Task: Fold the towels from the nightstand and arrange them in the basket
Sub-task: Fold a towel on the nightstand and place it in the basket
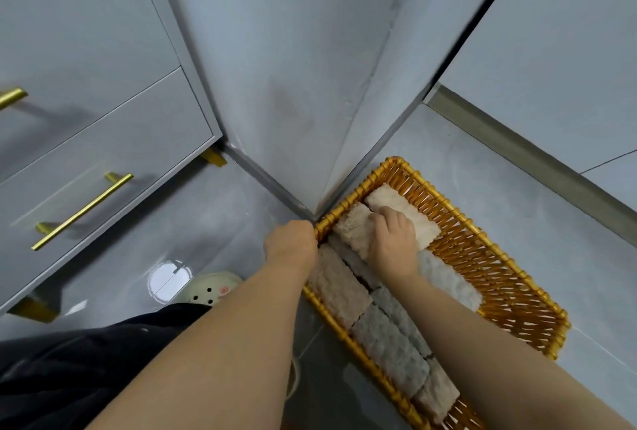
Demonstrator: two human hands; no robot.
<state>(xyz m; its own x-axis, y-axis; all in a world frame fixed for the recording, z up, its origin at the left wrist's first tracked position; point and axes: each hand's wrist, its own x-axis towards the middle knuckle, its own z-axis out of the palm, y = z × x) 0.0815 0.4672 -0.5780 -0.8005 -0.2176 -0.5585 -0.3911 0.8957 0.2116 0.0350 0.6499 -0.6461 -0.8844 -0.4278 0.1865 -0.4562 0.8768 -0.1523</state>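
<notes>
An orange wicker basket [482, 257] sits on the grey floor against a wall corner. Inside it lie several folded fluffy towels, beige and grey, packed in rows along its near side. My right hand [393, 240] presses down on two beige folded towels [351, 226] at the basket's far end, fingers curled over them. A white-grey towel [448, 281] lies beside my right wrist. Grey folded towels [389, 340] fill the near part. My left hand [291, 245] grips the basket's left rim near the corner.
A grey nightstand [86, 119] with gold bar handles [82, 211] stands at the left on gold feet. A light slipper [210, 288] and my dark trousers [69, 378] are at the lower left. A wall corner and skirting run behind the basket.
</notes>
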